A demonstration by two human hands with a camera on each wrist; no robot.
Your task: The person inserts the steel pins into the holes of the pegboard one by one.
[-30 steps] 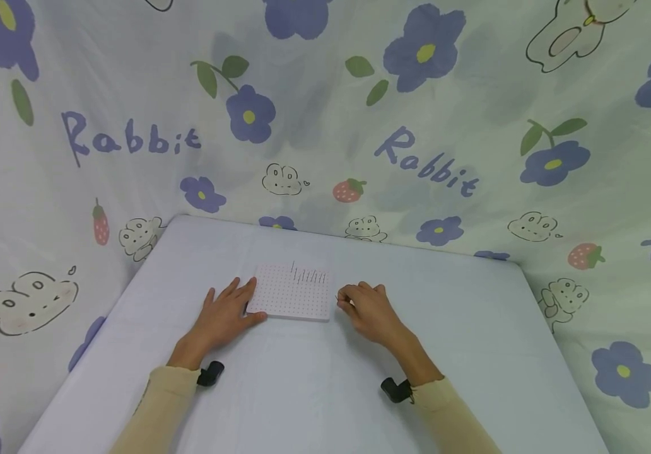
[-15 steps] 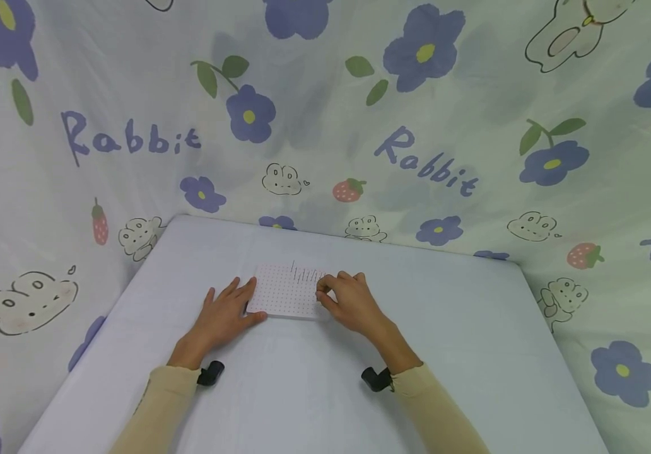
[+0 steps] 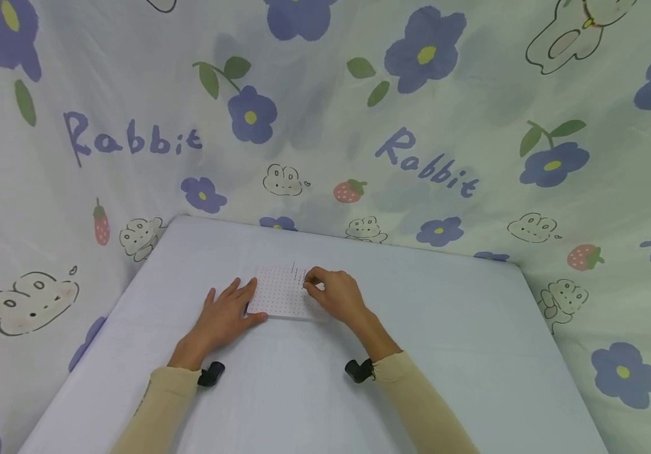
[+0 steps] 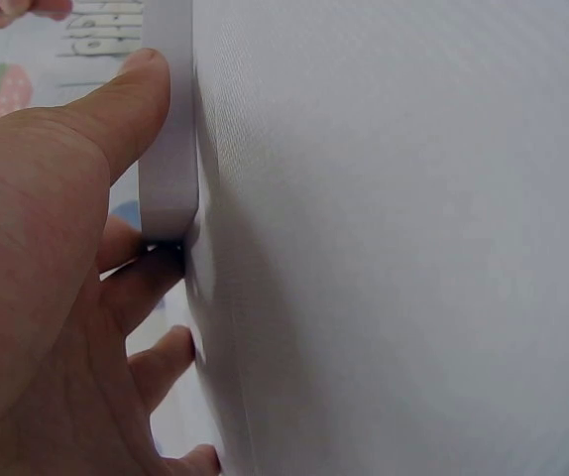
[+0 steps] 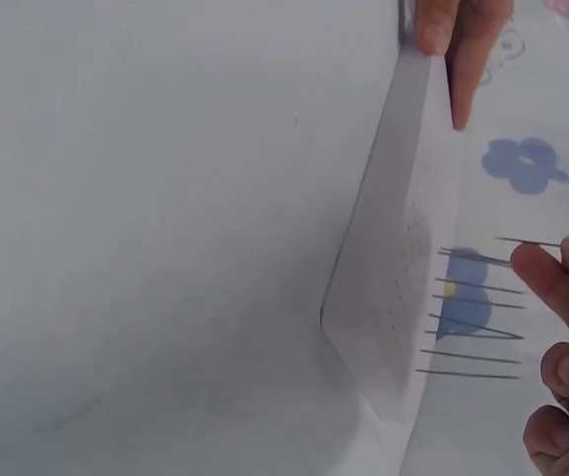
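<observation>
A white board [image 3: 274,296] with a grid of small holes lies on the table. My left hand [image 3: 224,318] rests at its near left corner, fingers spread, thumb against the front edge. Several thin metal pins [image 5: 471,354] stand in a row in the board's far right part. My right hand [image 3: 334,293] is over the board's right side and hides part of that row. Between its thumb and forefinger it pinches one thin metal pin [image 5: 522,240], whose tip points toward the board beside the standing ones.
A white cloth covers the table [image 3: 462,328]. Behind it hangs a curtain [image 3: 314,139] printed with flowers and rabbits. A black wrist camera [image 3: 211,374] sits at the left cuff, and another black camera [image 3: 358,371] at the right one.
My right hand has moved left, from beside the board to over its right part, carrying the pin and now covering some of the standing pins. The left hand has stayed put.
</observation>
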